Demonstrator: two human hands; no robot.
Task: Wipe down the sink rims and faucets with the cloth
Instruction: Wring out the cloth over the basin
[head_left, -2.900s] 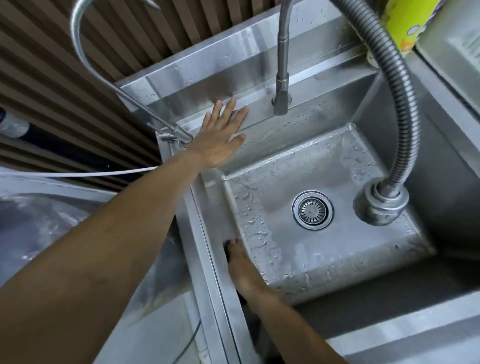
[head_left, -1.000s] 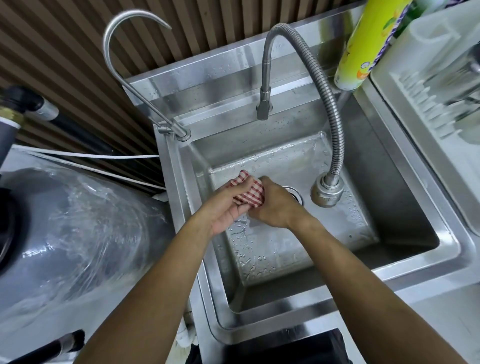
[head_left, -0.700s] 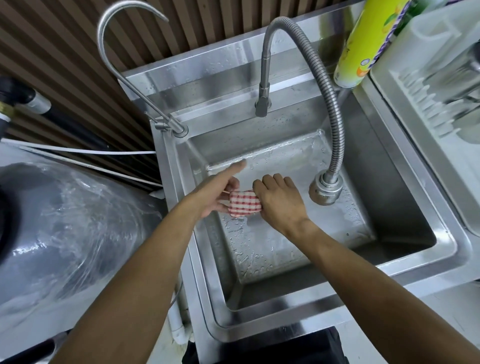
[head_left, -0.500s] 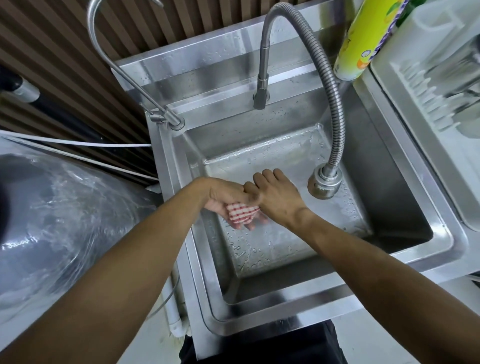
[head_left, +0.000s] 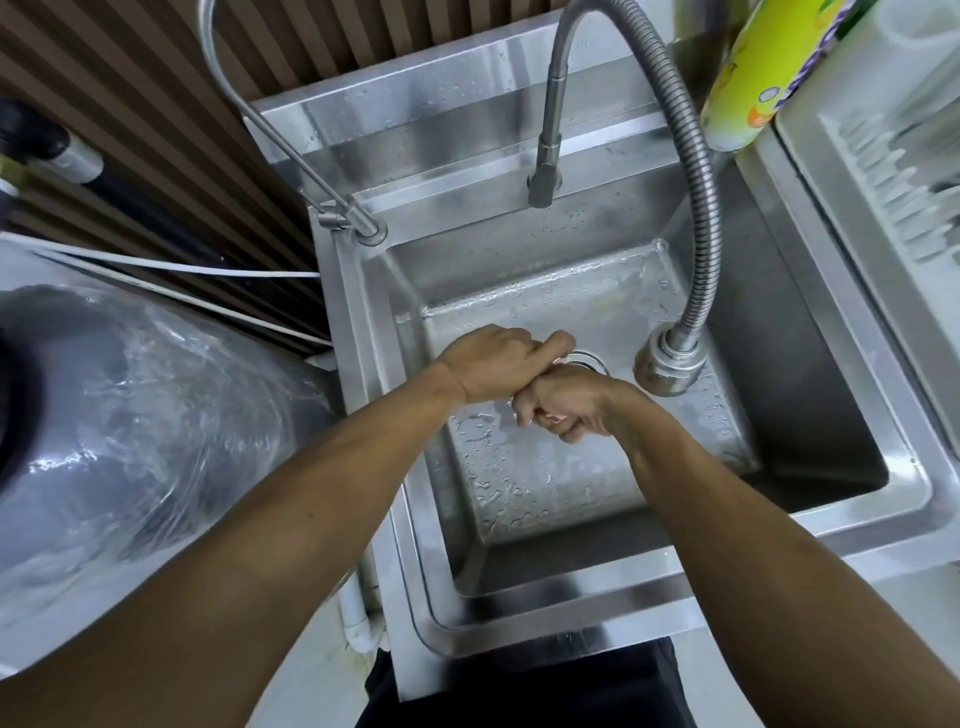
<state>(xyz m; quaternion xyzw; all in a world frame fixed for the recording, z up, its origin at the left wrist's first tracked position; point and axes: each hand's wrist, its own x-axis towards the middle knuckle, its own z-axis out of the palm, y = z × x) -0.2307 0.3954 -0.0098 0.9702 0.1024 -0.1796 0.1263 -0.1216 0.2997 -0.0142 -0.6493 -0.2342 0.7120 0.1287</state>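
Observation:
Over the wet basin of the steel sink (head_left: 545, 608), my left hand (head_left: 493, 364) and my right hand (head_left: 566, 402) are clenched into fists, one against the other. The left lies on top, with the right turned under it. The red-and-white checked cloth is squeezed between them and almost wholly hidden. A thin gooseneck faucet (head_left: 358, 228) stands at the sink's back left corner. A flexible hose faucet (head_left: 701, 208) arches from the back rim, and its spray head (head_left: 667, 366) hangs just right of my hands.
The drain (head_left: 589, 359) shows just behind my fists. A yellow-green bottle (head_left: 753, 78) stands at the back right corner, with a white dish rack (head_left: 883, 156) along the right. A plastic-wrapped grey tank (head_left: 130, 415) and white cables (head_left: 182, 265) lie to the left.
My hands took up the checked cloth from the basin, folded it between them, and have now closed into fists around it, hiding it. The view has shifted slightly.

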